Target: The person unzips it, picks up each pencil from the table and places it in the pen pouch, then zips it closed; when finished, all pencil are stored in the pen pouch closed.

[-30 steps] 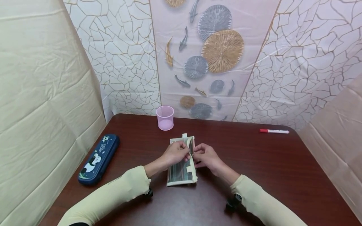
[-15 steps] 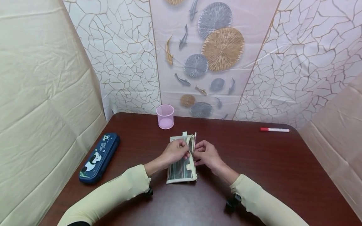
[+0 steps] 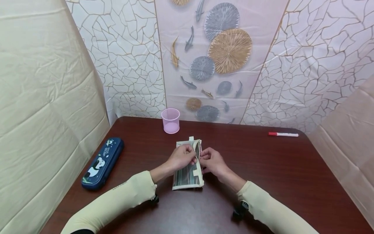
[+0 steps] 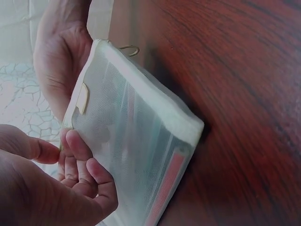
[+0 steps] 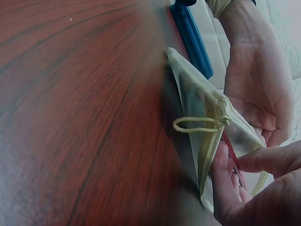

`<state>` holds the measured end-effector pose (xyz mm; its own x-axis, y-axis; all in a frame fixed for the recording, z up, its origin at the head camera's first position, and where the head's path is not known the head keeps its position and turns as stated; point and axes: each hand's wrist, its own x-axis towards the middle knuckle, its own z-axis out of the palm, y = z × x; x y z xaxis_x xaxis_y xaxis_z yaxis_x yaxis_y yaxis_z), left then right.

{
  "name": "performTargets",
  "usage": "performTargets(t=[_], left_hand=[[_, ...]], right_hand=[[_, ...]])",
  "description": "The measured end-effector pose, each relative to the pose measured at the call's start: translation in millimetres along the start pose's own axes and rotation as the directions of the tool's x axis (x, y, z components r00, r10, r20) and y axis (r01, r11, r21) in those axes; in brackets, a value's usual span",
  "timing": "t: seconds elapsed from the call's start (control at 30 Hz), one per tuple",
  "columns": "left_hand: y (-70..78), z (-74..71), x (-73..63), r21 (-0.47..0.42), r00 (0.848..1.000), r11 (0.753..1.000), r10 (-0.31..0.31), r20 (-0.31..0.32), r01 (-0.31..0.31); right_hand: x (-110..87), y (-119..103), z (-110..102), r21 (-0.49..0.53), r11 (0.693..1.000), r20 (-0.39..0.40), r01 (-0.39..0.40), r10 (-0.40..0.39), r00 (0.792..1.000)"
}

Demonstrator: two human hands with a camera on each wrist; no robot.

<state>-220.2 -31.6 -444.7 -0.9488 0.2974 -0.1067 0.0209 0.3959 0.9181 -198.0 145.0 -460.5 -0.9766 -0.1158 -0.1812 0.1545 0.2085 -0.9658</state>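
A clear mesh zip pouch (image 3: pixel 186 180) with cream edging lies on the table, its zipper side parted. At that zipper edge my left hand (image 3: pixel 181 158) pinches the cream border between thumb and forefinger. Opposite it, my right hand (image 3: pixel 215 164) reaches into the opening and holds a slim reddish pencil (image 5: pixel 233 155) between thumb and fingers; much of the pencil is hidden. Through the mesh in the left wrist view, long items show, among them a red one (image 4: pixel 168 181). A cream zipper-pull loop (image 5: pixel 195 125) hangs at the near end of the pouch.
A dark blue panda pencil case (image 3: pixel 102 164) lies at the table's left. Behind the pouch stands a pink mesh cup (image 3: pixel 170 122). A red-capped white marker (image 3: pixel 283 134) rests near the back right edge. Fabric panels border the table's back and sides.
The pencil by my right hand rose into sight above the pouch's far corner half a second ago, then dropped lower again. My left hand keeps its pinch on the pouch edge.
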Motion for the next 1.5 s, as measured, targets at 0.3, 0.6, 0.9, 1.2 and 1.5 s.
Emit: performTargets(t=[0.3, 0.6, 0.9, 1.2, 1.5], left_hand=[[-1.8, -0.6, -0.3, -0.028, 0.999, 1.000, 0.009, 0.039, -0.008], [-2.9, -2.1, 0.6, -0.015, 1.000, 1.000, 0.007, 0.024, -0.006], [-2.0, -4.6, 3.0, -0.077, 1.000, 0.997, -0.007, 0.018, 0.008], [-2.8, -0.6, 7.8, -0.099, 1.000, 0.995, 0.012, 0.007, -0.011], [-6.2, -2.1, 7.4, -0.021, 0.999, 0.999, 0.034, 0.002, -0.034]], right_hand=[[3.7, 0.0, -4.4, -0.035, 0.999, 0.036, 0.025, -0.023, 0.999], [-6.0, -0.9, -21.3, -0.195, 0.978, -0.002, 0.074, -0.076, 0.997], [-42.4, 4.4, -36.5, -0.501, 0.835, 0.314, 0.228, -0.070, 0.947], [-60.7, 10.1, -37.1, -0.424, 0.864, 0.394, 0.271, -0.093, 0.914], [-58.3, 13.9, -35.3, -0.613, 0.655, 0.316, 0.441, -0.308, 0.897]])
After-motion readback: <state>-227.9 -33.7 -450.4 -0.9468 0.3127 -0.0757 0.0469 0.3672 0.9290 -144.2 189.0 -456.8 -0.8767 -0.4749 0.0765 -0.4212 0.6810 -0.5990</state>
